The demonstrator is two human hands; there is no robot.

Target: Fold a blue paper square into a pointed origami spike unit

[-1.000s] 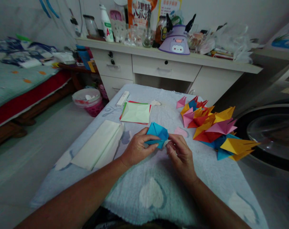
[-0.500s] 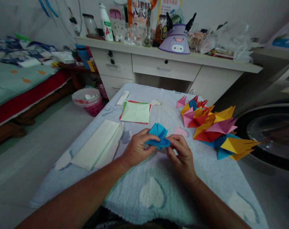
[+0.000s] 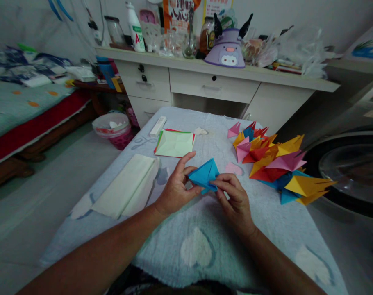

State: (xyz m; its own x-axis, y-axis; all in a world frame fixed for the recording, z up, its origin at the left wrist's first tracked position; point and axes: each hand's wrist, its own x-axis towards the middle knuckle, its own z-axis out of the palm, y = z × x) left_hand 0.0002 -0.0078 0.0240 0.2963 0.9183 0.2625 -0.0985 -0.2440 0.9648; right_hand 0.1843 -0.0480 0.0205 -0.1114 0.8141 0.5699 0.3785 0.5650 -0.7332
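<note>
A blue folded origami paper (image 3: 204,173) is held up between both hands above the table, its flaps partly spread. My left hand (image 3: 178,186) grips its left side, with the thumb below and the index finger lifted clear of the paper. On the right edge, my right hand (image 3: 233,192) pinches the paper between thumb and fingers. Beyond the hands lies a stack of square paper (image 3: 174,144), pale green on top with red and green edges showing. To the right stand several folded paper pieces (image 3: 269,164) in yellow, red, pink and blue, some tucked into one another.
A pale folded sheet (image 3: 126,184) lies left of my hands, and a small white box (image 3: 158,126) sits near the far left edge of the cloth-covered table (image 3: 201,229). A desk (image 3: 211,84) stands behind, a pink bin (image 3: 112,129) left, a front-loading washing machine (image 3: 352,172) right.
The blue paper has turned and its upper flap now lies as a flatter triangle. My left index finger has lifted off it. The right hand stays pinched at the right edge.
</note>
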